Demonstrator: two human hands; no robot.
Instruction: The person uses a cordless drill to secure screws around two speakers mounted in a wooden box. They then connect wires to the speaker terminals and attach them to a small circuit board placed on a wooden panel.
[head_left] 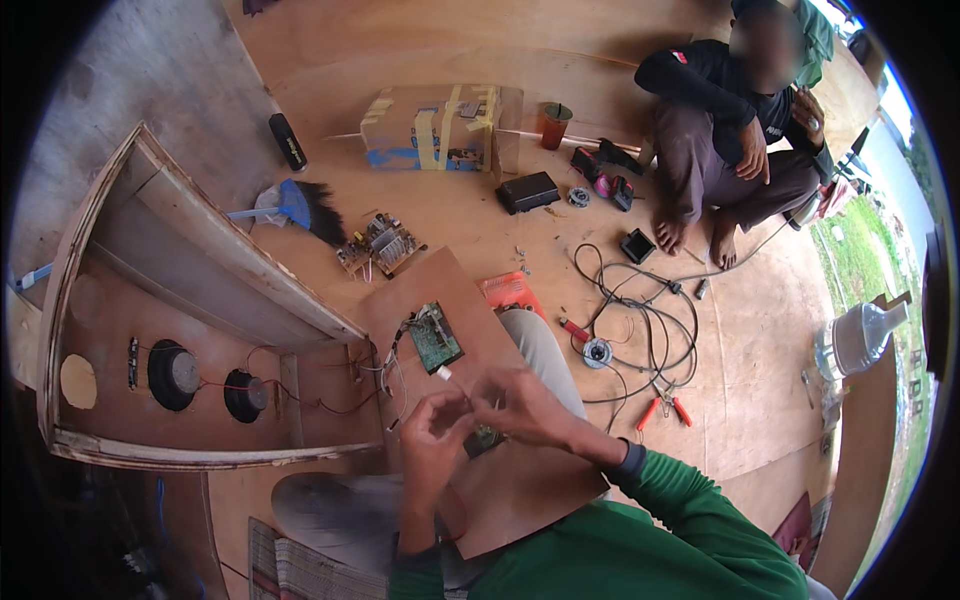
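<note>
Above the brown board point(520, 490) across my lap, my left hand point(432, 432) and my right hand point(520, 405) meet with fingers pinched together. Between them is a thin wire, mostly hidden by the fingers, and a small white plug point(443, 373) shows just beyond the fingertips. A green circuit board point(434, 338) with a bundle of wires point(393, 350) lies farther up the board. Another small green circuit board point(484, 440) is partly covered by my hands.
At left stands an open wooden speaker box point(210, 455) with black speakers point(174, 375). Another circuit board point(382, 245), a brush point(300, 208) and a taped carton point(430, 125) lie beyond. To the right are coiled cable point(650, 310), solder spool point(597, 352), red-handled pliers point(664, 411) and a seated person point(740, 130).
</note>
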